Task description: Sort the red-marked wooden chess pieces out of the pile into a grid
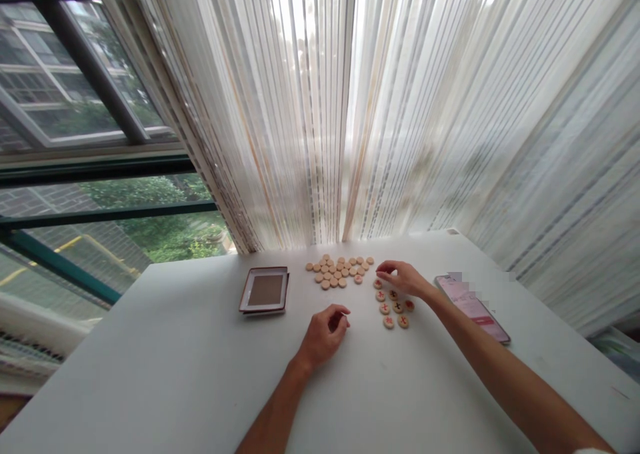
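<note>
My right hand (403, 279) reaches over the far end of a group of face-up Chinese chess pieces (385, 308). Its thumb and fingers come together at a round wooden piece with a red character (378, 284) at the top of the left column. The fingertips partly cover that spot. Several pieces in this group bear red characters and others black ones. My left hand (325, 334) rests on the table nearer to me, loosely curled, with a small gap between thumb and forefinger and no piece visible in it. Beyond it lies a cluster of mostly blank-side-up pieces (326, 269).
On the left of the white table (200, 374) sits a shallow tray-like box (265, 289) with a brown middle. A phone (473, 309) with a lit pink screen lies under my right forearm's far side. Sheer striped curtains (320, 107) hang behind the table, beside an open window (110, 121).
</note>
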Available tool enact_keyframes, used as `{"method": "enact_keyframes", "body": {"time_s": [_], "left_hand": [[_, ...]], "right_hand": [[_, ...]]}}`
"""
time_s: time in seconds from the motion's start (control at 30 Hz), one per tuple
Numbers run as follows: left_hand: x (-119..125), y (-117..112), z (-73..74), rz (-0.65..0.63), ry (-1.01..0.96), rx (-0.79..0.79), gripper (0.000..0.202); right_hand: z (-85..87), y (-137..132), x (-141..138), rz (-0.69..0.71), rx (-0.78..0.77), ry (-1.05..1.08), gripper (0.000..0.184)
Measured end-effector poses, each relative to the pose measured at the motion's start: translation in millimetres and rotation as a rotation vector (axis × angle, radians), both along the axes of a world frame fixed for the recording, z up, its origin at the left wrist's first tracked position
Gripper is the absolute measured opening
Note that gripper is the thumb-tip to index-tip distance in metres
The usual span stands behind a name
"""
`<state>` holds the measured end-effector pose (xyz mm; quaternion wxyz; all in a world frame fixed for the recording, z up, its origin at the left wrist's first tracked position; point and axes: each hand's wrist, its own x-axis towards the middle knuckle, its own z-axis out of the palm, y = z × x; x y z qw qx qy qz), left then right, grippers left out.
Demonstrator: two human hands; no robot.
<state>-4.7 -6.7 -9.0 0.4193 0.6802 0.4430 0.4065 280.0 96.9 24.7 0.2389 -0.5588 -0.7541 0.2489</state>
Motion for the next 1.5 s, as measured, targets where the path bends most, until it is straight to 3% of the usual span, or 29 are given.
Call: {"method": "enact_keyframes", "body": {"time_s": [0.4, 0.83, 1.13, 1.33, 1.5], "left_hand": [[0.3, -0.2, 0.1, -0.004, 0.006, -0.002, 0.021], [0.6, 0.3, 0.4, -0.006, 0.017, 0.016, 0.020], [0.5, 0.0, -2.0, -0.010, -0.025, -0.007, 0.019], [0.6, 0.3, -3.3, -0.011, -0.040, -0.012, 0.020], [1.7, 1.2, -0.9, 0.028, -0.093, -0.029, 0.025]], "right_hand": [[-4.5, 4.8, -6.0, 0.052, -0.105, -0.025, 0.023], [-1.4, 5.3, -5.7, 0.018, -0.012, -0.047, 0.027], [-0.9, -6.5, -57.7, -0.013, 0.170, -0.108, 0.021], [-5.4, -11.8, -82.2, -0.108, 0.235, -0.114, 0.002], [4.0, -46.3, -88.5, -0.042, 0.262, -0.017, 0.005]]}}
